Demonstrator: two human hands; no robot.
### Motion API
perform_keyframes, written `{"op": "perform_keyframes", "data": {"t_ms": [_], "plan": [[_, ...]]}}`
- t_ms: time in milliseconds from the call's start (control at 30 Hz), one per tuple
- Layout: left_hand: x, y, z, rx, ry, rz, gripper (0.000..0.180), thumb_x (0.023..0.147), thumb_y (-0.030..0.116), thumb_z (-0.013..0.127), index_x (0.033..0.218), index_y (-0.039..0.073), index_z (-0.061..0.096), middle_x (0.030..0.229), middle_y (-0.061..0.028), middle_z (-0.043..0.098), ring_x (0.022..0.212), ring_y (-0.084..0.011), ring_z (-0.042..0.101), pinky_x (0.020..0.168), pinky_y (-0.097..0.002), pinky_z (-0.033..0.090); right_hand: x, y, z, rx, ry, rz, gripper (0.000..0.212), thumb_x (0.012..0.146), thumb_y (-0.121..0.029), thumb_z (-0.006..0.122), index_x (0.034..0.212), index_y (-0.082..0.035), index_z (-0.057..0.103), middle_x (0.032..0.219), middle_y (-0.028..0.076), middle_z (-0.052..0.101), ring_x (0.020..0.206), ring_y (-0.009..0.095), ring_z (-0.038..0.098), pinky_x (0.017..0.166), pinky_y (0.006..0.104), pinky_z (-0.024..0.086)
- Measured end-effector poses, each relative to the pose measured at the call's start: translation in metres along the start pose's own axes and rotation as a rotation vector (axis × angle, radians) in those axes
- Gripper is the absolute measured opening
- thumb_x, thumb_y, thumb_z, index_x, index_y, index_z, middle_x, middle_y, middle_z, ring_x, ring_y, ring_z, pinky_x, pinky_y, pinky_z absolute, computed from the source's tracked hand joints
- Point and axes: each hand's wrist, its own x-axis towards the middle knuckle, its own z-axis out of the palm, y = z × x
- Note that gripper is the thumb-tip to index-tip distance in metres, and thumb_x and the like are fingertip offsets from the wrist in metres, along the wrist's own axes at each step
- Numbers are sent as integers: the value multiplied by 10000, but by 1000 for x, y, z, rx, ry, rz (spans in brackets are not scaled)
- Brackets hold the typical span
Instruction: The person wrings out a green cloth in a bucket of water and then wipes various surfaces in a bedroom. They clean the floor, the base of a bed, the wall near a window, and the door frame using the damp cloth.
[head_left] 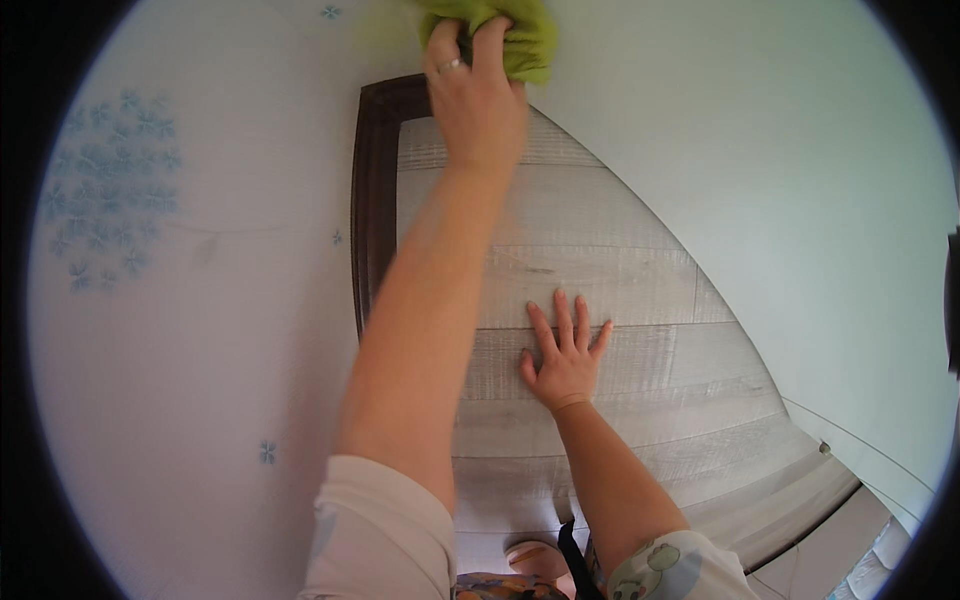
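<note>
My left hand (pixel 478 110), with a ring on one finger, reaches far forward, its fingers bent around a lime-green cloth (pixel 535 45). The cloth is bunched and partly smeared by motion, near the upper corner of a dark brown frame-like edge (pixel 375 180). Lower and to the right is my right hand (pixel 566 365), with spread fingers and nothing held. It shows against the grey wood-look planks (pixel 620 280); whether it touches them I cannot tell.
On the left is a pale wall (pixel 240 330) with a blue flower pattern (pixel 110 180). A smooth pale green-white surface (pixel 780 180) slants along the right. A slipper (pixel 537 558) and a black strap (pixel 575 560) show at the lower edge.
</note>
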Motion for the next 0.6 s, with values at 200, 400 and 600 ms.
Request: {"op": "perform_keyframes", "data": {"t_ms": [200,400,600], "plan": [[-66,-83,14,459,-554,3,230,764,72,471,976,52,559,1067,-113,445,944,-322,459,786,-385,447,0,-2,3,-7,-37,-7,604,671,-292,537,1251,-290,370,1382,27,217,1262,282,199,944,638,95],[-29,-41,3,348,-438,2,243,756,47,459,984,46,544,1046,-121,460,919,-320,474,744,-365,467,-2,4,3,30,-5,14,611,672,-299,536,1256,-291,357,1387,25,202,1266,280,188,941,642,87],[-16,-28,-1,338,-454,206,285,720,-13,464,996,14,530,1070,-134,463,924,-314,470,776,-380,439,-2,4,0,-5,-18,19,619,672,-307,539,1261,-294,349,1385,29,207,1266,280,187,939,644,97]]}}
